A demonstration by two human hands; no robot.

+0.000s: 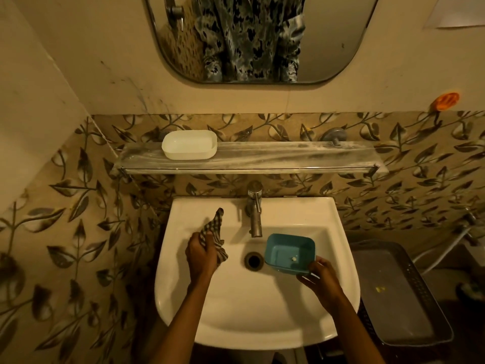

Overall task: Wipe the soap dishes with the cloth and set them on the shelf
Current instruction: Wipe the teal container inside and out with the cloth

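A blue soap dish [288, 252] is held over the white sink basin [257, 311], just right of the drain, tilted with its hollow facing up. My right hand [321, 278] grips its near right corner. A small white speck lies inside it. My left hand [200, 254] is over the left side of the basin, shut on a checked cloth [214, 231] that sticks up from my fist. The two hands are apart. A white soap dish [189, 144] stands upright at the left end of the glass shelf [288, 156] above the sink.
A metal tap [254, 208] rises at the back of the sink, between the hands and the shelf. A mirror [257, 38] hangs above. A grey lidded basket [399, 292] stands to the right of the sink. Leaf-patterned tiles cover the walls.
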